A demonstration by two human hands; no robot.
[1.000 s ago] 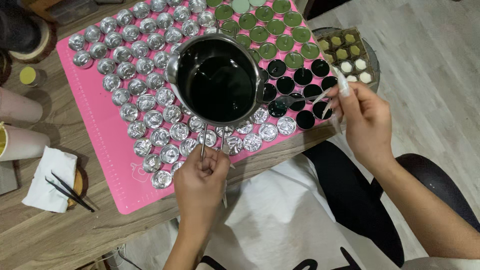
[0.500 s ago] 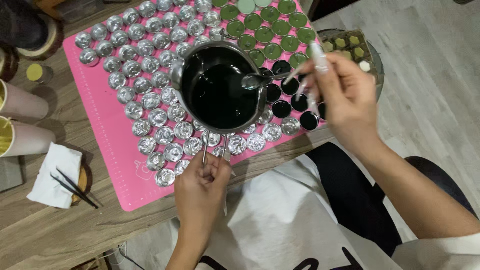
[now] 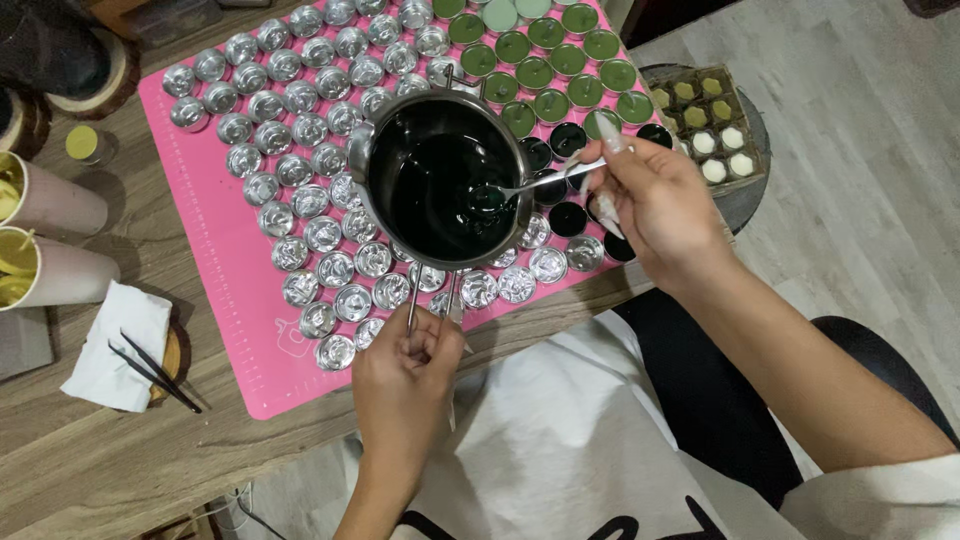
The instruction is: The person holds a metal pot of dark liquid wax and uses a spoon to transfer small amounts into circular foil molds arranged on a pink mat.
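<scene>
— What do we hold with our hands at this moment?

— Our left hand [image 3: 405, 365] is closed around the thin wire handle [image 3: 432, 300] of the metal pouring pot [image 3: 447, 180]. The pot hangs over the pink mat [image 3: 235, 270], above the rows of empty silver cups [image 3: 300, 200]. Inside it we see a very dark green liquid.

— And the right one?

— Our right hand [image 3: 655, 205] pinches a small metal spoon [image 3: 535, 183] between the fingers. The bowl of the spoon is dipped into the liquid at the right side of the pot.

— What stands around the pot?

— Behind it are cups filled with green wax [image 3: 545, 60], and just right of it some cups filled with black [image 3: 568, 215]. Past the mat's far right corner a round tray [image 3: 745, 200] carries small yellow and white pieces. On the wooden bench [image 3: 120, 460], to the left, lie a white napkin [image 3: 115, 345] with black tweezers [image 3: 155, 372] and two pale cups [image 3: 60, 235].
</scene>
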